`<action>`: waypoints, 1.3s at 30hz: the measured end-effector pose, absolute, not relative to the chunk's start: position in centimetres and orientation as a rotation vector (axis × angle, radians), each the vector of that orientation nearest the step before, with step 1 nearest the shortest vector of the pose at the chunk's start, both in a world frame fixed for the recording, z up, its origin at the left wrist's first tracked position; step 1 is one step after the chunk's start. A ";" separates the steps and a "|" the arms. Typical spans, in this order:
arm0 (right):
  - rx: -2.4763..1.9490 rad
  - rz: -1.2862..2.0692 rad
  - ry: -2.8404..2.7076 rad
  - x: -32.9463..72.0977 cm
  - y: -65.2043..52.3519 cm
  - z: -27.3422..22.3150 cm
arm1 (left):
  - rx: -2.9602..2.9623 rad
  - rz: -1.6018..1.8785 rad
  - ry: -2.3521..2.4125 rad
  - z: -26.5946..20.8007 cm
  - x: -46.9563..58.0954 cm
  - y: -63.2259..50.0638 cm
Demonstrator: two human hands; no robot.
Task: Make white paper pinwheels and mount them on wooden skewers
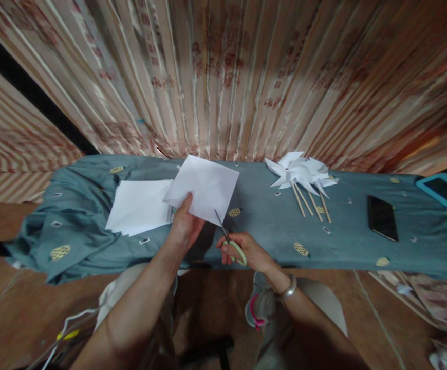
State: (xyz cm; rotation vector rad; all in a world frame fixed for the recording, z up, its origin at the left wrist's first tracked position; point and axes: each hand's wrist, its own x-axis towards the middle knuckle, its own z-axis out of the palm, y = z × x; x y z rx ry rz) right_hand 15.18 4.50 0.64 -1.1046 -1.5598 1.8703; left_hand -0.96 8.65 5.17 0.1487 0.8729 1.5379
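My left hand (187, 223) grips a square sheet of white paper (211, 185) by its lower left side, thumb on top. Faint creases run across the sheet. In my right hand (242, 249) is a pair of scissors (238, 253) with pale green handles, its blades pointing up and left at the sheet's lower corner. The blade tips overlap the paper; whether they have cut into it I cannot tell. Left of the sheet lies a stack of white paper (138, 205). Several white paper pinwheels (298, 172) on wooden sticks lie to the right.
A green-grey cloth with pineapple prints (269, 246) covers the narrow table. A black phone (383, 218) and a blue-framed tablet (445, 190) lie at the right. A pleated patterned curtain (223, 77) hangs behind. White cable (67, 321) runs at the lower left.
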 end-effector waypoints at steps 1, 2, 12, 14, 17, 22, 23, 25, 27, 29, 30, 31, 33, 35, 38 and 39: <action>-1.106 1.869 -1.558 15.1 4.5 0.6 | 0.148 1.540 0.874 5.2 -1.0 8.7; -1.110 1.868 -1.555 15.1 4.5 0.6 | 0.143 1.542 0.876 5.2 -1.0 8.7; -1.170 1.908 -1.453 14.6 4.6 0.5 | 0.117 1.529 0.897 5.2 -1.0 9.0; -1.170 1.908 -1.447 14.6 4.6 0.4 | 0.106 1.531 0.889 5.4 -1.0 9.0; -1.176 1.895 -1.446 14.6 4.6 0.2 | 0.107 1.533 0.875 5.5 -1.0 8.9; -1.155 1.904 -1.427 14.7 4.6 -0.2 | 0.113 1.529 0.893 5.2 -1.1 8.9; -1.153 1.908 -1.421 14.7 4.6 -0.3 | 0.121 1.532 0.890 5.1 -1.1 8.9; -1.153 1.907 -1.420 14.7 4.6 -0.3 | 0.136 1.534 0.887 5.0 -1.1 8.9; -1.150 1.891 -1.426 14.7 4.6 -0.2 | 0.148 1.522 0.882 5.0 -0.9 8.8; -1.151 1.871 -1.433 14.7 4.7 -0.2 | 0.157 1.505 0.877 5.0 -0.7 8.7; -1.149 1.862 -1.435 14.8 4.7 -0.2 | 0.162 1.497 0.875 5.0 -0.6 8.6; -1.144 1.854 -1.437 14.8 4.7 -0.2 | 0.164 1.490 0.875 5.0 -0.5 8.5; -1.135 1.847 -1.437 14.9 4.7 -0.1 | 0.161 1.480 0.883 5.0 -0.5 8.5; -1.134 1.851 -1.430 14.9 4.7 -0.1 | 0.165 1.471 0.891 4.8 -0.5 8.5; -1.149 1.861 -1.413 14.9 4.7 0.1 | 0.194 1.469 0.882 4.4 -0.6 8.7; -1.155 1.862 -1.409 14.9 4.7 0.1 | 0.206 1.470 0.874 4.3 -0.6 8.7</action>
